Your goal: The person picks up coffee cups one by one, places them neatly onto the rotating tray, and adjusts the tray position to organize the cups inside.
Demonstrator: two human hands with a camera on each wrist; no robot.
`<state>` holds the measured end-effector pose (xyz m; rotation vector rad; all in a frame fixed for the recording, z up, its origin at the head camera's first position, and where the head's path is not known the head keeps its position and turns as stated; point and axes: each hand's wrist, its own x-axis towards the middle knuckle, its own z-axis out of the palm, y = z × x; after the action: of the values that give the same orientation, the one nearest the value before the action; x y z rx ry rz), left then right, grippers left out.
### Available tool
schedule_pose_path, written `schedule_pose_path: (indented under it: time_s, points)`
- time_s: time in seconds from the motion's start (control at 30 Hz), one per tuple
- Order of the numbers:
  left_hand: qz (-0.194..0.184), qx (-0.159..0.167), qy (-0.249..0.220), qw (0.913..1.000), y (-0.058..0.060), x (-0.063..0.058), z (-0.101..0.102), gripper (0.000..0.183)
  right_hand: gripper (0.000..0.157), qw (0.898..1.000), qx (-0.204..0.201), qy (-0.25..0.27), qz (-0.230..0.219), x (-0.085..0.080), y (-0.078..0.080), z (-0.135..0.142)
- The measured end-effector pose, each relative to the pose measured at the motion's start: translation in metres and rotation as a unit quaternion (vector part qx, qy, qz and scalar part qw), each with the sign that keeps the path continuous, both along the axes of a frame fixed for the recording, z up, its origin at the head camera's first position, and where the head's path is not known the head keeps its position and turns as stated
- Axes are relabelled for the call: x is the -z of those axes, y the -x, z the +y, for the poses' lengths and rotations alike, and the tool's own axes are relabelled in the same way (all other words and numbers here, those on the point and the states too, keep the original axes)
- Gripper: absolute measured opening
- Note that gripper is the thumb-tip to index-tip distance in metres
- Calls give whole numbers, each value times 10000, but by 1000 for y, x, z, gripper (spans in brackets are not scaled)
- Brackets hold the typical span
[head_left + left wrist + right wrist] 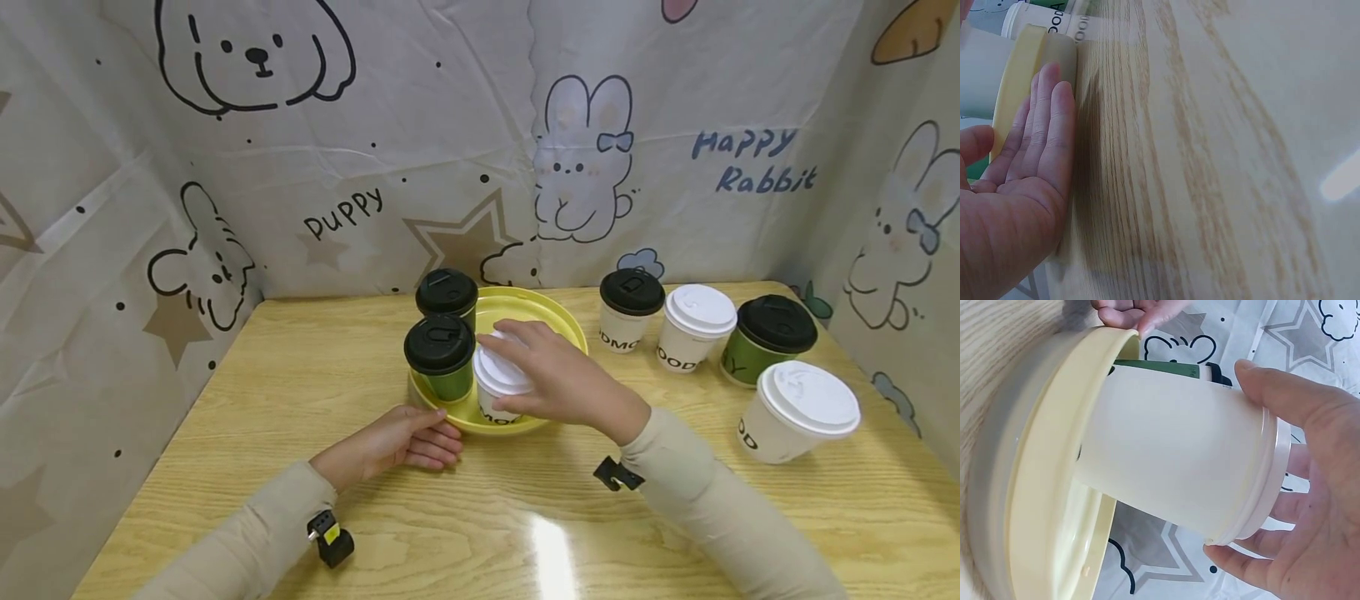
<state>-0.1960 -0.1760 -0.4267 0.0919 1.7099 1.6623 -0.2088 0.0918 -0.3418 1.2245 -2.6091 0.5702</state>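
My right hand [558,375] grips a white paper coffee cup [1166,447] round its white lid [1266,481], fingers and thumb spread on the lid's edge. The cup is within the round yellow tray [555,312]; the tray's rim hides its base in the right wrist view, so contact with the floor cannot be told. At the tray's near left edge, my left hand [408,442] holds the rim, thumb on top and extended fingers [1041,131] along the outer side. Beside the white cup stand a green cup with a black lid [441,358] and another black-lidded cup [447,296] behind it.
On the right of the wooden table [300,350] stand a white cup with black lid [630,308], a white-lidded cup [693,329], a green black-lidded cup [768,337] and a larger white cup [798,412]. A printed cloth [420,125] closes off the back and sides.
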Motion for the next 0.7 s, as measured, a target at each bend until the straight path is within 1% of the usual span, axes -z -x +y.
schedule_pose_path:
  time_s: [0.4, 0.7]
  points:
    - [-51, -12, -7, 10000, -1, 1, -1, 49, 73, 9999, 23, -118, -90, 5, 4, -6]
    - [-75, 12, -5, 10000, 1, 1, 0, 49, 73, 9998, 46, -188, -69, 3, 2, -6]
